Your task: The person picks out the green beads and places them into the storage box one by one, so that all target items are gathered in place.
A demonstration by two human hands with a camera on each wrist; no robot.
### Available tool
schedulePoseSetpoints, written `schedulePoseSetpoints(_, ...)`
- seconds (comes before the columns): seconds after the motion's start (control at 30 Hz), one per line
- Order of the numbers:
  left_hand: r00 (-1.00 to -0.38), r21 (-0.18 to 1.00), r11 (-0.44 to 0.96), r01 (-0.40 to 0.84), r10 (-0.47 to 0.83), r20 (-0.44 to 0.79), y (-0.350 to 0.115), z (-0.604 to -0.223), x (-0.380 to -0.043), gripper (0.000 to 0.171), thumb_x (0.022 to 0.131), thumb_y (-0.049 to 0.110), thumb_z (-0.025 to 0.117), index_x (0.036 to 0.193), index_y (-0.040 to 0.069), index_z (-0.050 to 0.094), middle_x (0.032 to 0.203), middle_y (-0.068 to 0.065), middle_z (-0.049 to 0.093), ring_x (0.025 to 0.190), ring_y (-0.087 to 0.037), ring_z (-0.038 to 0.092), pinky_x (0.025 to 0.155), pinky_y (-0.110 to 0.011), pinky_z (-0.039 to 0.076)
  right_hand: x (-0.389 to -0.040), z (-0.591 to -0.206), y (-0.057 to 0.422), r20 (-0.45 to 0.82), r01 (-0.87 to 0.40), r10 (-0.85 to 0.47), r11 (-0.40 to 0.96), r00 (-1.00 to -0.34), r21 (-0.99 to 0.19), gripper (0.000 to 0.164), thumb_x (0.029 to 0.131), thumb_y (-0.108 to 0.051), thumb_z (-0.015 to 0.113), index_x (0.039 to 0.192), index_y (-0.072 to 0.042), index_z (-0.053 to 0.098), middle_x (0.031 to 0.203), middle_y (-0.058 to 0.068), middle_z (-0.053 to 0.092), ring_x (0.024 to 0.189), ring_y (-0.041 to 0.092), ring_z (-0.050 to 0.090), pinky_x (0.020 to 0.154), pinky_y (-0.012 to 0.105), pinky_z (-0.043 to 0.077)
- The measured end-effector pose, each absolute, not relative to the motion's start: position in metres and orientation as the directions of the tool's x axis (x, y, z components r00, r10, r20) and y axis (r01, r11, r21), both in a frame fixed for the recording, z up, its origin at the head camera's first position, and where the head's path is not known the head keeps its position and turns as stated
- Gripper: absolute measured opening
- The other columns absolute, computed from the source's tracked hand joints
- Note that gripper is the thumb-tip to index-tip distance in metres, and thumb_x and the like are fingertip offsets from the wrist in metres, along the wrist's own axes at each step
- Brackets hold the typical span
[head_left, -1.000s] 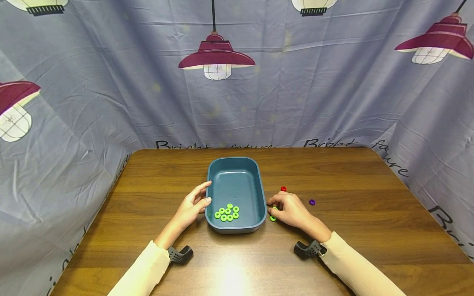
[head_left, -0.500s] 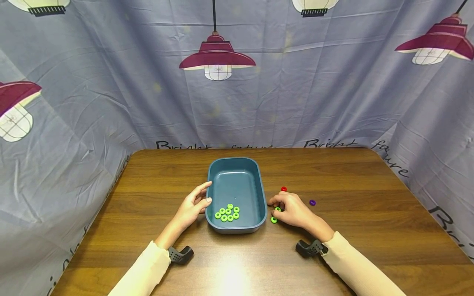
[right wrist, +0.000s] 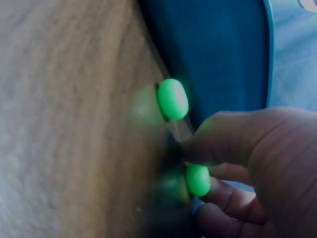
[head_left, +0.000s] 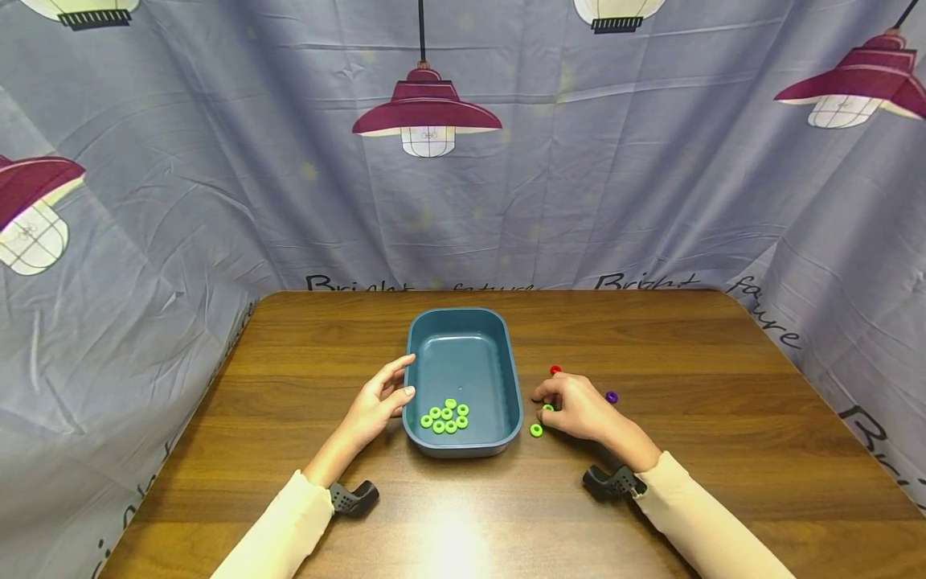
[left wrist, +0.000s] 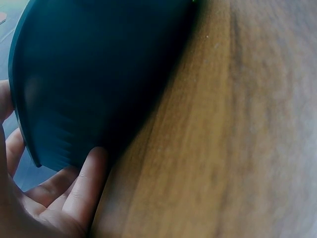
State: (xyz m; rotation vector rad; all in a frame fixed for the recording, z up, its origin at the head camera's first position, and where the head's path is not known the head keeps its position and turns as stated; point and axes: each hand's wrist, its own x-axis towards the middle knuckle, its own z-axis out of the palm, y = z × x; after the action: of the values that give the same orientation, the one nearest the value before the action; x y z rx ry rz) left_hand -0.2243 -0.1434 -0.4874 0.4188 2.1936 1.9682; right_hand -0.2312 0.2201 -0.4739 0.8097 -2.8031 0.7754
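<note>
In the head view a blue plastic box [head_left: 463, 450] stands on the wooden table, several green ring-shaped beads [head_left: 447, 414] lying at its near end. My left hand [head_left: 378, 404] holds the box's left side, thumb and a finger at the rim. Other fingers [left wrist: 93, 181] press the outer wall in the left wrist view. My right hand [head_left: 576, 408], fingers curled, is just right of the box. Between its thumb and fingers is a green bead [right wrist: 198, 179], close over the tabletop. A second green bead [right wrist: 173, 99] lies beside the thumb, nearer the box.
Beyond the right hand lies a red bead [head_left: 555, 370], partly covered by the hand. A purple bead [head_left: 612, 397] lies to its right. A grey curtain [head_left: 463, 217] with printed lamps hangs behind the table [head_left: 325, 322].
My right hand has shifted slightly right, away from the box, and the green bead at its fingers has moved with it. The other green bead there now shows fully. The left hand stays put.
</note>
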Motion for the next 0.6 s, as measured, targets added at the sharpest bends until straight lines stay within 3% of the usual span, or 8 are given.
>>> schedulePoseSetpoints(0.6,-0.946,0.991,0.085,0.1,0.317,0.068,-0.1429,-0.4879,-0.2243,0.059,0.102,0.008,0.054,0.157,0.005,0.035,0.151,-0.034,0.044,0.13,-0.045,0.053,0.085,-0.028,0.058,-0.2332,-0.4687,0.2268,0.21,-0.532,-0.493,0.723,-0.844,-0.44,0.017,0.07,-0.003,0.072,0.085,-0.01,0.076,0.077,-0.004,0.067,0.073,0.004,0.057,0.065,0.022,0.048)
